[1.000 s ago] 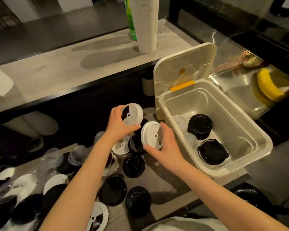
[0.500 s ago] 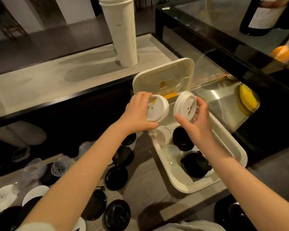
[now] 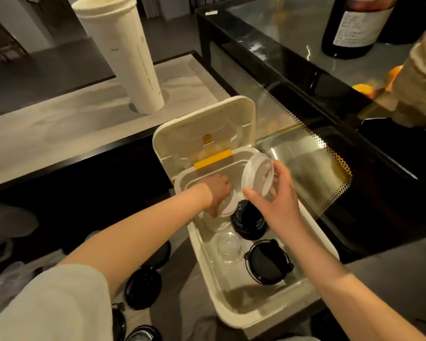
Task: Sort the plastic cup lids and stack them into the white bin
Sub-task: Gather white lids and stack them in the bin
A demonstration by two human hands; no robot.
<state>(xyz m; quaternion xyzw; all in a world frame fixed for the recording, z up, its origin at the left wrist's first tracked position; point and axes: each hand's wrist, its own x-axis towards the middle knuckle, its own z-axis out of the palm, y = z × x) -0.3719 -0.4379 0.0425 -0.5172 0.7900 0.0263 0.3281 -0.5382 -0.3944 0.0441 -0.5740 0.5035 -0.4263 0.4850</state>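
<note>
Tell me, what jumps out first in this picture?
Two hands meet over the white bin in the middle: the left hand holds one white lid low inside, the right hand holds a second white lid above. Behind, a tall stack of white cups stands on the counter.

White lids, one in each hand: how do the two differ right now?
The left-hand lid is down inside the white bin, over a white stack in its far corner; the right-hand lid is held up above the bin. The left hand covers much of its lid; the right hand pinches its lid by the rim, tilted on edge, face fully showing. Both are round and white.
</note>
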